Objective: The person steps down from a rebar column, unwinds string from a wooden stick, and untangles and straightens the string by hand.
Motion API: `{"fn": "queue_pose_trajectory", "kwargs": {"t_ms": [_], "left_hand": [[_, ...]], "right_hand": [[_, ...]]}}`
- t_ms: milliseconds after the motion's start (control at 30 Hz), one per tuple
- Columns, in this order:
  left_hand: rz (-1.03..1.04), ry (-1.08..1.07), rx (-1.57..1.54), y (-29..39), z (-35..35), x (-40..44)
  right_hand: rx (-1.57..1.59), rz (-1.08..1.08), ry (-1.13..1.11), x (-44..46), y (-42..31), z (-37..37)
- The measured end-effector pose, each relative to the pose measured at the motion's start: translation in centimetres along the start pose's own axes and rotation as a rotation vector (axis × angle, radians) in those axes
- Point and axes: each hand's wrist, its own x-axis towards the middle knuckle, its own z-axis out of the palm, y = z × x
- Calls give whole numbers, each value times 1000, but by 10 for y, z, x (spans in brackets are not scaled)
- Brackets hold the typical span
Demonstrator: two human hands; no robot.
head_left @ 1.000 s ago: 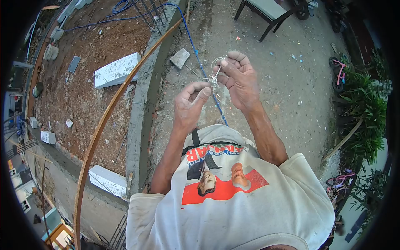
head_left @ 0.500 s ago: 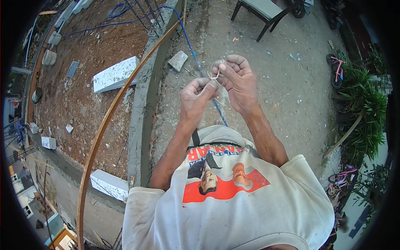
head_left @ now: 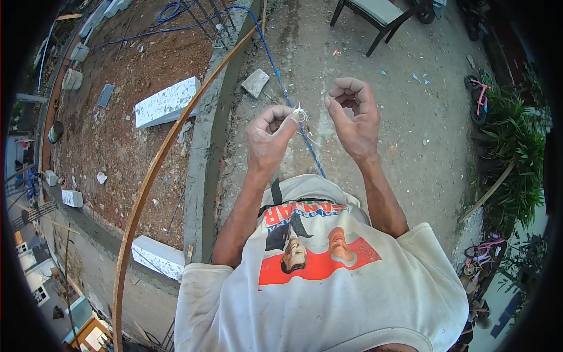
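Observation:
My left hand [head_left: 271,136] pinches a small tangle of thin white string [head_left: 301,112] between thumb and forefinger. Loose ends of the string stick out past the fingertips. To the right of it, apart from the tangle, my right hand [head_left: 355,120] is raised with its fingers curled and its thumb close to the forefinger. Whether a thin strand lies in that pinch is too small to tell. Below the string, a blue hose [head_left: 311,148] runs along the ground.
A long bent wooden strip [head_left: 153,170] crosses a low cement wall [head_left: 202,170] on the left. White blocks [head_left: 167,103] lie on the reddish soil. Near the hose is a grey block [head_left: 255,83]. A lounge chair [head_left: 381,14] stands at the top, a pink bike [head_left: 481,98] and plants at the right.
My right hand has moved right and away from my left hand. The white loop that showed between the hands is gone, and a small tangle shows at my left fingertips.

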Motion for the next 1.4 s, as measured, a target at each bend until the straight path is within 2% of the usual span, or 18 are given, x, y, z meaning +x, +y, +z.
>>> {"fn": "queue_pose_trajectory", "kwargs": {"t_ms": [67,100,167,333,433,500,533,633,700,833,933,1000,1133,1200,1233,1333,1400], "left_hand": [[17,-5,17,1,0,-1],[36,-6,33,1,1,-1],[57,-25,35,2,1,-1],[91,-38,74,1,0,-2],[194,-76,252,0,-3,-1],[366,-100,428,-3,-3,0],[366,-103,428,-4,-2,0],[242,-85,272,-6,0,-3],[83,-124,153,-7,-1,-3],[39,-111,179,-7,-2,-1],[-16,-143,37,-8,-2,-2],[-74,-234,-204,-11,0,-3],[-49,-182,-160,-11,3,-1],[-111,-114,-399,-4,9,-3],[-113,-116,-399,-4,10,-4],[-69,-31,-267,-4,9,-3],[203,144,204,-10,10,-2]], "right_hand": [[66,-150,-128,2,-12,-2],[64,-147,-120,2,-17,-2],[11,-218,-262,0,-24,1],[9,-160,-321,-4,-15,7],[33,-141,-322,-4,-10,8],[33,-145,-327,-4,-8,8],[36,-116,-334,-5,-8,9],[42,-79,-330,-6,-9,11],[46,-74,-319,-6,-10,13],[41,-69,-262,-13,-12,16],[12,-50,-228,-9,-6,17],[-19,-35,-202,-7,-5,15],[150,-35,-185,-3,-4,13],[219,-39,-179,-2,-2,11],[144,-46,-184,-2,-2,9],[46,-71,-202,-2,-4,10],[20,-83,-212,-3,-7,9]]}}
